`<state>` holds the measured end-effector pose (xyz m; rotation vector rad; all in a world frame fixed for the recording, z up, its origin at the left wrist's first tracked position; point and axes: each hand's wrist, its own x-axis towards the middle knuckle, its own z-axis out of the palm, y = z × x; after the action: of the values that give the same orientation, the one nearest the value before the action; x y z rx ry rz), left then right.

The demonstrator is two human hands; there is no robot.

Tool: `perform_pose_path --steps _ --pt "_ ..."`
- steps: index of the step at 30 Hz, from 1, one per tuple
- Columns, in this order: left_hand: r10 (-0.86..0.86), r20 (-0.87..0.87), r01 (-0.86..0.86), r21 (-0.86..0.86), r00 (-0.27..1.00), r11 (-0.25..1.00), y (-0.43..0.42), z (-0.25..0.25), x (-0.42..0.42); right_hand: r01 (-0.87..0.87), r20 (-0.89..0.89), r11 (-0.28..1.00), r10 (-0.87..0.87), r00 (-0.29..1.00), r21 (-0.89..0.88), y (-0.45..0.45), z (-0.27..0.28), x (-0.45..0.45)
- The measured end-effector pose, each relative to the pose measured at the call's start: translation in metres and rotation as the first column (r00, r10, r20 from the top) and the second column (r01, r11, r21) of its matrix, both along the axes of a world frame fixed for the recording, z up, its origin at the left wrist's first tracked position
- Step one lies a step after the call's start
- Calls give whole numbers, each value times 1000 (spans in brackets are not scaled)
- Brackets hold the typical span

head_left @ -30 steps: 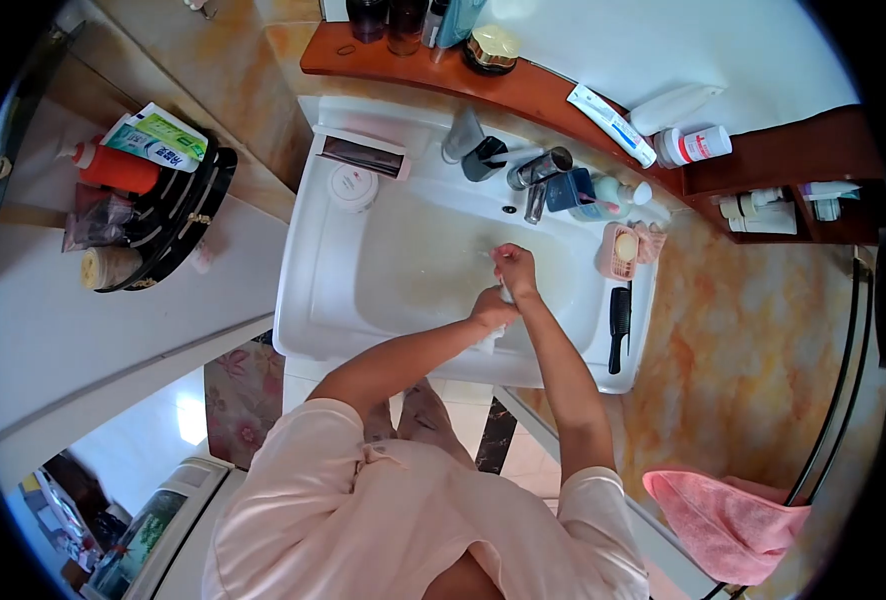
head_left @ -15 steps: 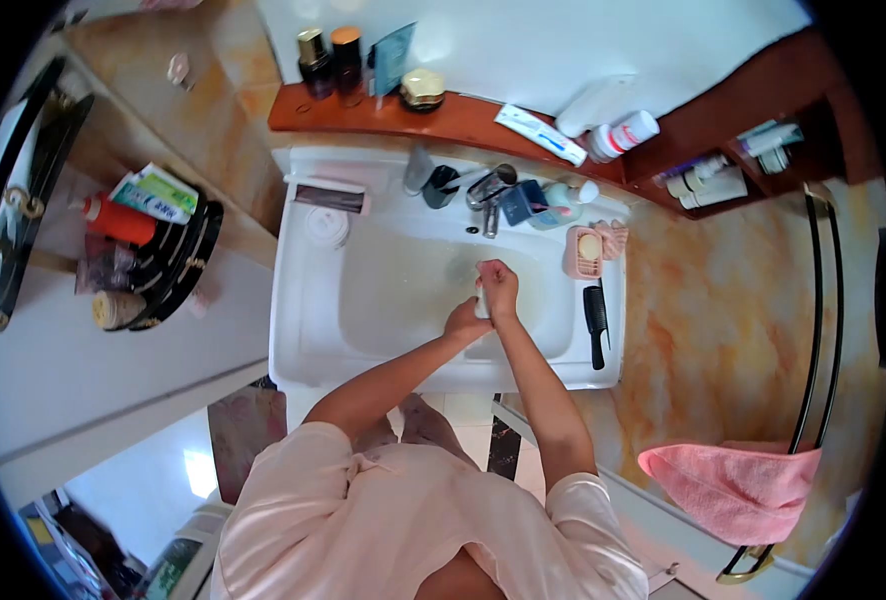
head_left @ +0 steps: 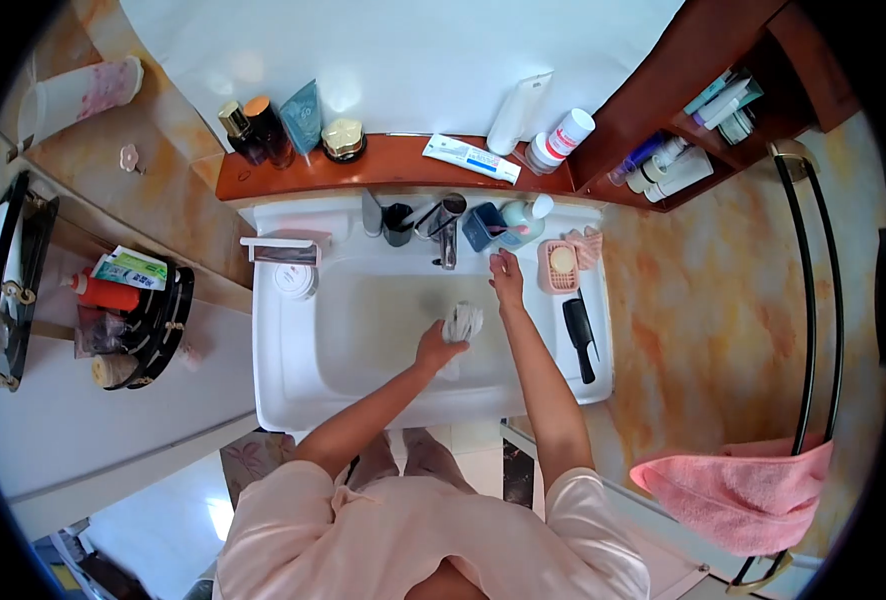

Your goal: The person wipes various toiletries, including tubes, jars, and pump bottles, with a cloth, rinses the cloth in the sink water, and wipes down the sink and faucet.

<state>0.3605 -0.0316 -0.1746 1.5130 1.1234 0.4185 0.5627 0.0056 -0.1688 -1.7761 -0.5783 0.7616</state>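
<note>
the left hand [head_left: 438, 347] had its fingers closed on a crumpled white cloth [head_left: 463, 324], gripping it at its lower left side. the cloth was over the bowl of the sink [head_left: 271, 385], a little below the tap [head_left: 449, 235] in the view. the right hand [head_left: 506, 278] was apart from the cloth, just to the right of the tap, its fingers partly open and loosely bent; whether they touched anything could not be told.

behind the right hand, on the sink's back ledge, a blue cup [head_left: 481, 228] stood beside a pale bottle [head_left: 523, 225] with a white cap. a black cup [head_left: 398, 226] stood left of the tap. to the right, a pink dish [head_left: 557, 278] held a round soap [head_left: 563, 260], and a black comb [head_left: 578, 337] lay on the rim just below it. a white jar [head_left: 294, 281] sat at the left end, near an open box [head_left: 281, 252]. above the sink, a tube [head_left: 471, 159] lay on the brown shelf [head_left: 388, 178]. a pink towel [head_left: 743, 495] hung on the black rail [head_left: 803, 300] at the right.
</note>
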Motion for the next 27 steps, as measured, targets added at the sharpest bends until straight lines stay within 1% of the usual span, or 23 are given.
perform_pose_path --steps 1,2,4,8,11,13,16,17,19,20,21,22,23,25,26,27 --pt "-2 -16 1 -20 1000 1000 -2 -2 -4 25 76 999 -27 997 27 14 -8 4" --pt "-6 -31 5 -41 999 999 -4 -4 -9 25 52 998 -28 998 60 24 -16 7" --pt "39 27 -36 -87 999 996 -6 -3 -21 28 7 992 -29 1000 121 41 -19 8" --pt "152 71 -137 -181 986 974 -11 -13 -35 18 -15 978 -16 1000 208 53 -22 0" --pt "131 2 -130 -115 991 985 -9 -7 -38 -46 17 967 44 999 252 68 -48 16" --pt "137 3 -135 -127 991 983 -10 -3 -34 -104 35 962 98 995 252 73 -52 24" --pt "122 13 -120 -125 992 985 -12 -2 -23 -82 32 955 76 997 285 78 -51 20" --pt "114 19 -111 -119 993 987 -12 -3 -18 -62 57 959 48 997 278 76 -48 16" --pt "210 32 -200 -195 977 960 -9 8 -7 -20 108 965 -9 994 263 55 -39 5" --pt "259 34 -244 -234 965 941 -7 14 -2 -79 128 960 46 991 268 37 -35 0" --pt "284 68 -265 -207 956 942 -5 12 4 -139 148 952 101 984 272 16 -31 -6" --pt "309 103 -288 -179 945 941 -2 6 9 -150 -42 967 161 986 206 -8 -5 -18" --pt "335 137 -314 -153 932 937 1 2 14 -173 -236 975 203 950 142 -32 23 -30" --pt "176 137 -165 -90 975 982 8 33 26 -257 -234 962 272 933 94 -70 26 -37" --pt "93 133 -86 -59 987 995 10 45 33 -224 -223 966 248 943 128 -84 25 -37" --pt "-72 57 67 85 996 994 10 34 43 -192 -210 968 224 952 164 -96 25 -35"
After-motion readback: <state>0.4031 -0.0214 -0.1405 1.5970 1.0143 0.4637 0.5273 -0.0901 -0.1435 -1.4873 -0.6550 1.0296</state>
